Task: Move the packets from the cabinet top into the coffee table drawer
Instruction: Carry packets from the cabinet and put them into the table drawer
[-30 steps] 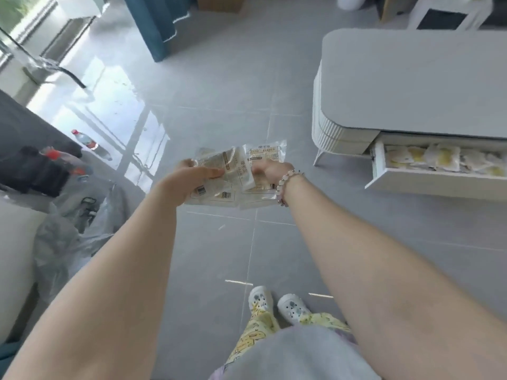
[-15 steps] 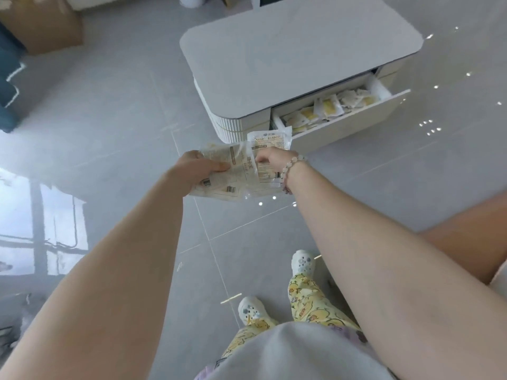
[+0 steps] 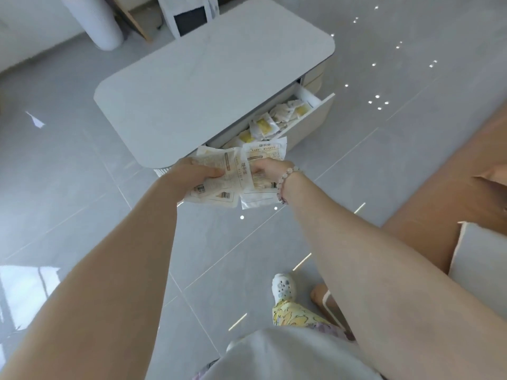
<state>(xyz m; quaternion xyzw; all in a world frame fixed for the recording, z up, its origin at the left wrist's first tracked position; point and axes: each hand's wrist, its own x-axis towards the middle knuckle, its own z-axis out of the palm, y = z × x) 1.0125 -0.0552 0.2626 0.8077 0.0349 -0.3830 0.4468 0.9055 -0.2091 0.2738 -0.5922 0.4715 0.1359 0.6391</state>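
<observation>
A bundle of pale printed packets hangs in the air between both hands, just in front of the coffee table's near corner. My left hand grips the bundle's left side and my right hand, with a bead bracelet at the wrist, grips its right side. The white coffee table stands ahead with its drawer pulled open to the right. Several packets with yellow centres lie inside the drawer. The cabinet is out of view.
Grey tiled floor surrounds the table. A brown sofa edge runs along the right, with a white box near it. A white cylinder and a white frame stand behind the table. My feet are at the bottom centre.
The view has swung round and closed in on the coffee table. Both hands kept their hold on the packets, which now hang just short of the open drawer.
</observation>
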